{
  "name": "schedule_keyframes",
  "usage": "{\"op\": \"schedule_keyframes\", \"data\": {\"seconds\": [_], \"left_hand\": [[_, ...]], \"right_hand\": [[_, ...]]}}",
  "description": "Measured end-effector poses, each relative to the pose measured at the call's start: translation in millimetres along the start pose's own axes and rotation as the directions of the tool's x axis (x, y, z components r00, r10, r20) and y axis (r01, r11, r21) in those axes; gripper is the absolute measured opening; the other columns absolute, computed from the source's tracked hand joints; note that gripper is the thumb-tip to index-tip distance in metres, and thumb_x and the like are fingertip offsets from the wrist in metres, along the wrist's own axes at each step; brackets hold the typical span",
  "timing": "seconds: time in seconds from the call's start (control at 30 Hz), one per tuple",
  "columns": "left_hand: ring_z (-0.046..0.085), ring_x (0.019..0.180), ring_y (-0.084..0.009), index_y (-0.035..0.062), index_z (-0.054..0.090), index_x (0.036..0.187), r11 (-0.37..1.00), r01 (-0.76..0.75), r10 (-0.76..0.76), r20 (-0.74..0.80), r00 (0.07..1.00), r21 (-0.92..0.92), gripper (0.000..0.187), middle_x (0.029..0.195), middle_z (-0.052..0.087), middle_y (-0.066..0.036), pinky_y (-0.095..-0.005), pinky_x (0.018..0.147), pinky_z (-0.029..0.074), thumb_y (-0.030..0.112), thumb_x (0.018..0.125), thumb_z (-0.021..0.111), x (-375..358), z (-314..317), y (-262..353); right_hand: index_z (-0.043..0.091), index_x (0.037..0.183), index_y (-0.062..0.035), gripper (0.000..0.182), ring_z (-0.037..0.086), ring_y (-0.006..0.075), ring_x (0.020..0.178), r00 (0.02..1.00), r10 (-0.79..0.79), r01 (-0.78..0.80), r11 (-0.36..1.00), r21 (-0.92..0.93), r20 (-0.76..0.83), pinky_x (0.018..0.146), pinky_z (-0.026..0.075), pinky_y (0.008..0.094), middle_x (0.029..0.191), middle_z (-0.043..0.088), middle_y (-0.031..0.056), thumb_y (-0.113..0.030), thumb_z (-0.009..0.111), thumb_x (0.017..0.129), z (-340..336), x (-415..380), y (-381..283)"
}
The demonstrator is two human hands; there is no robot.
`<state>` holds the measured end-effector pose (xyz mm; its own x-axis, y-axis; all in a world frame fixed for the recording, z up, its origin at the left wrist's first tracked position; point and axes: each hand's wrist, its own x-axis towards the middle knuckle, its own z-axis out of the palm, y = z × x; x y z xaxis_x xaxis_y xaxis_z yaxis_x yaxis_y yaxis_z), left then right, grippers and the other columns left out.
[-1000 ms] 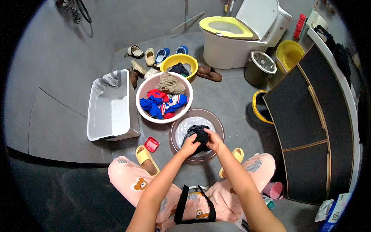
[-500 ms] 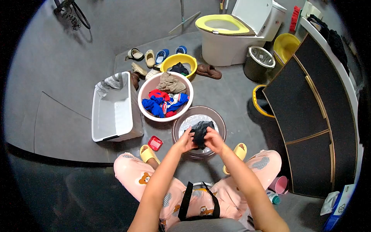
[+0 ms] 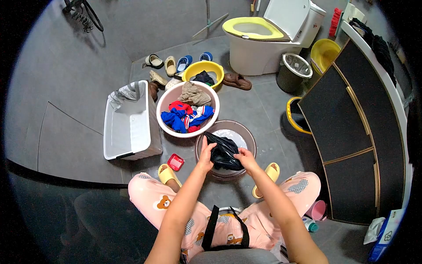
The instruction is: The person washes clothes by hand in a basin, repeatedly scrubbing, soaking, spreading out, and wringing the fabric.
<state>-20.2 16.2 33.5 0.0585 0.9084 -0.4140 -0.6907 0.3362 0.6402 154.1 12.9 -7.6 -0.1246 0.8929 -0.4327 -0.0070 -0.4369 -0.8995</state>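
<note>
A wet, shiny black cloth (image 3: pixel 225 152) is stretched between my two hands, over a brown basin (image 3: pixel 254 145) with whitish soapy water (image 3: pixel 233 135) in it. My left hand (image 3: pixel 205 154) grips the cloth's left side, thumb pointing up. On the right, my right hand (image 3: pixel 246 159) pinches the cloth's edge near the basin's rim. Whether the black cloth is a garment, and of what kind, I cannot make out. Just behind the basin, a pale pink tub (image 3: pixel 162 119) holds red, blue and beige clothes (image 3: pixel 187 112).
A white plastic bin (image 3: pixel 127 132) stands at the left, near a small red dish (image 3: pixel 176 162). Behind the tub are a yellow basin (image 3: pixel 216 67) and several shoes (image 3: pixel 170 66). Further back stand a toilet (image 3: pixel 250 55) and a trash can (image 3: pixel 292 72); a dark cabinet (image 3: pixel 338 114) lines the right.
The black cloth was bunched between my hands; now it is spread wider. My left hand has shifted left and up, and my right hand has moved slightly right.
</note>
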Motion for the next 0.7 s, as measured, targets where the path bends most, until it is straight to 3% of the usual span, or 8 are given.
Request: {"op": "schedule_keyframes", "data": {"seconds": [0.07,0.2,0.3,0.43,0.5,0.57,0.63,0.7], "left_hand": [[0.045,0.103,-0.016,0.0148,0.009,0.136,0.997,0.005,-0.008,0.037,0.999,0.079,0.078,0.128,0.034,-0.002,-0.0295,0.085,0.039,0.009,0.072,0.053,4,-5,-3],[0.035,0.114,-0.0183,0.0066,0.009,0.136,0.935,0.002,-0.065,0.167,0.984,0.354,0.078,0.133,0.027,-0.007,-0.0263,0.093,0.03,0.01,0.07,0.052,-6,4,-5],[0.049,0.088,-0.0103,0.0077,0.017,0.135,0.875,0.093,-0.268,0.316,0.91,0.474,0.073,0.1,0.051,-0.006,-0.0239,0.08,0.039,0.009,0.071,0.053,-10,-4,-15],[0.05,0.068,-0.0083,0.0147,0.022,0.134,0.841,0.04,-0.242,0.309,0.92,0.54,0.081,0.076,0.051,0.001,-0.0214,0.066,0.043,-0.005,0.063,0.057,-2,-21,-19],[0.053,0.062,-0.0103,0.0155,0.049,0.117,0.562,-0.092,-0.106,0.182,0.978,0.822,0.061,0.064,0.055,0.001,-0.0266,0.056,0.044,-0.005,0.061,0.058,-2,-20,3],[0.054,0.054,-0.0205,0.0112,0.056,0.107,0.039,-0.203,0.432,0.167,0.886,0.978,0.047,0.058,0.055,-0.007,-0.0326,0.056,0.044,0.003,0.061,0.055,19,-53,-2],[0.054,0.056,-0.0282,0.0095,0.059,0.099,-0.047,-0.107,0.601,0.113,0.791,0.993,0.037,0.062,0.055,-0.014,-0.0379,0.059,0.044,0.007,0.063,0.052,10,-48,27],[0.054,0.055,-0.0277,0.0084,0.061,0.095,0.091,-0.076,0.61,0.005,0.792,0.993,0.033,0.06,0.055,-0.013,-0.0374,0.059,0.044,0.007,0.063,0.052,8,-49,46]], "right_hand": [[0.049,0.102,-0.0001,0.035,0.053,0.0158,0.08,0.992,-0.043,0.002,0.941,-0.337,-0.115,0.073,0.041,0.026,0.087,0.057,0.0086,-0.022,0.059,0.077,-1,6,12],[0.038,0.123,-0.002,0.061,0.042,0.0184,0.111,0.999,-0.043,0.044,0.995,-0.089,0.015,0.089,0.033,0.0275,0.122,0.042,0.0137,-0.043,0.053,0.079,18,-12,-29],[0.038,0.123,-0.0054,0.058,0.05,0.0147,0.097,0.974,0.183,-0.209,0.953,0.218,0.133,0.078,0.039,0.0258,0.114,0.048,0.0075,-0.035,0.058,0.078,24,-8,-28],[0.057,0.097,-0.0047,0.026,0.056,0.0097,0.069,0.983,0.101,-0.12,0.986,0.118,0.152,0.062,0.043,0.0208,0.081,0.06,0.0002,-0.02,0.06,0.077,12,3,-32],[0.059,0.093,0.0007,0.023,0.056,0.0123,0.072,0.998,-0.048,0.04,0.971,0.236,0.031,0.065,0.044,0.0244,0.081,0.061,0.0037,-0.014,0.06,0.076,4,6,-47],[0.059,0.092,0.001,0.021,0.055,0.011,0.071,0.972,-0.199,0.222,0.949,0.222,-0.125,0.065,0.043,0.023,0.081,0.061,0.0033,-0.013,0.06,0.077,-12,17,-51],[0.059,0.09,0.0008,0.018,0.054,0.0097,0.07,0.943,-0.262,0.32,0.885,0.338,-0.207,0.065,0.042,0.0213,0.08,0.06,0.0022,-0.012,0.059,0.078,-19,7,-70],[0.06,0.088,-0.0015,0.015,0.052,0.0072,0.067,0.895,-0.315,0.427,0.806,0.409,-0.315,0.061,0.041,0.0205,0.078,0.059,0.0006,-0.013,0.059,0.078,-26,6,-72]]}}
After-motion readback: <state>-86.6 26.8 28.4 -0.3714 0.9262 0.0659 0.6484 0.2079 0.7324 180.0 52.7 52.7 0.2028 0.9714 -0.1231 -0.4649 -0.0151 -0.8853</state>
